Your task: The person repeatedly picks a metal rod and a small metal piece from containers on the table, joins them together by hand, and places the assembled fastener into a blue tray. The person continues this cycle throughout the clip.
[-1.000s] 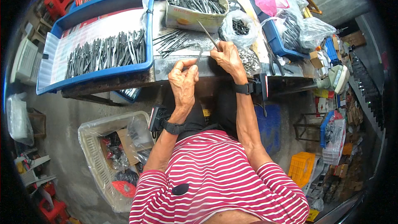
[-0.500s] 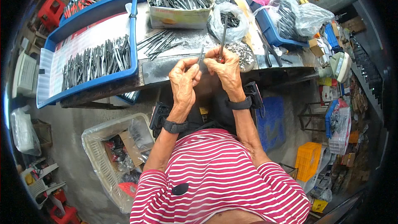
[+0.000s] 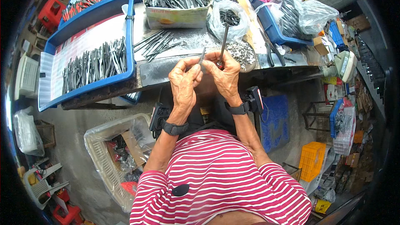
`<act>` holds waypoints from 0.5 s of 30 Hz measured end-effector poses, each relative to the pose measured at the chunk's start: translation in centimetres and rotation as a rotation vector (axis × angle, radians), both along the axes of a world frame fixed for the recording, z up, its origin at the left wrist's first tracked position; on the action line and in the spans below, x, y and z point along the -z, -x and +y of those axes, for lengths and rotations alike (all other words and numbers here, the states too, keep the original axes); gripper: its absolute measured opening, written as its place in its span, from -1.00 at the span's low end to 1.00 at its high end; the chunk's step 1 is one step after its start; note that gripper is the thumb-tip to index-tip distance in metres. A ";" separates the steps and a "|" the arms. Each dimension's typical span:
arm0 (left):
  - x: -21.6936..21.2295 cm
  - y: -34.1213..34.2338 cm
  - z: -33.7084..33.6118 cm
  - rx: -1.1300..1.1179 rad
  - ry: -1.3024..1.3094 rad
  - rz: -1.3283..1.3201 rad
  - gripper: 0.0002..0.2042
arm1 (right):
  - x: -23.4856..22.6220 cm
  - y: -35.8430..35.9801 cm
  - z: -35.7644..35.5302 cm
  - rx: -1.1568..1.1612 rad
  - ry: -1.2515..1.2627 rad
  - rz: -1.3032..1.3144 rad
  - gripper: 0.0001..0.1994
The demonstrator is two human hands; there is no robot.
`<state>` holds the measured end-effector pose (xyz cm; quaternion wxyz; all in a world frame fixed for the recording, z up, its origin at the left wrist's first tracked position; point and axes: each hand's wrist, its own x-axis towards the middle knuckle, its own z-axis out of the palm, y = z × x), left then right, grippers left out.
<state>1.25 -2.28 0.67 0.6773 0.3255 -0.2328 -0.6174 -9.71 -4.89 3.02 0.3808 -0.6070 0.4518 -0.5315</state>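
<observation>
My left hand (image 3: 183,81) pinches a slim grey metal piece (image 3: 203,54) upright between thumb and fingertips. Close beside it, my right hand (image 3: 226,75) is closed round a tool with a long dark shaft (image 3: 224,41), which looks like a screwdriver. Its shaft points up and away from me; a bit of red shows at the grip, and the fingers hide the rest. The right thumb reaches to the slim piece or very near it. Both hands are above the bench's front edge. Just past the right hand lies a round dish (image 3: 250,61) of small silvery and dark bits.
Loose slim dark pieces (image 3: 156,45) lie on the bench beside a blue tray (image 3: 132,46) of similar ones. Behind stand a filled carton (image 3: 177,18) and a clear plastic bag (image 3: 237,32). Pliers (image 3: 270,56) and a blue bin (image 3: 266,27) are on the right.
My right thumb has come nearer to the slim piece, and the dark shaft has shifted slightly left. The whole view has shifted a little. Both hands keep their holds.
</observation>
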 end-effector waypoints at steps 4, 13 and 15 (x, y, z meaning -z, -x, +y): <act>0.0 0.2 0.0 0.007 0.000 -0.004 -0.85 | 0.4 0.1 0.2 0.039 0.056 0.059 -0.86; -0.2 -0.5 0.4 0.051 0.052 -0.024 -0.84 | 0.5 0.2 0.4 0.046 0.153 0.042 -0.83; -0.4 -0.9 0.5 0.092 0.067 -0.021 -0.84 | 0.2 0.3 0.6 0.022 0.085 -0.031 -0.83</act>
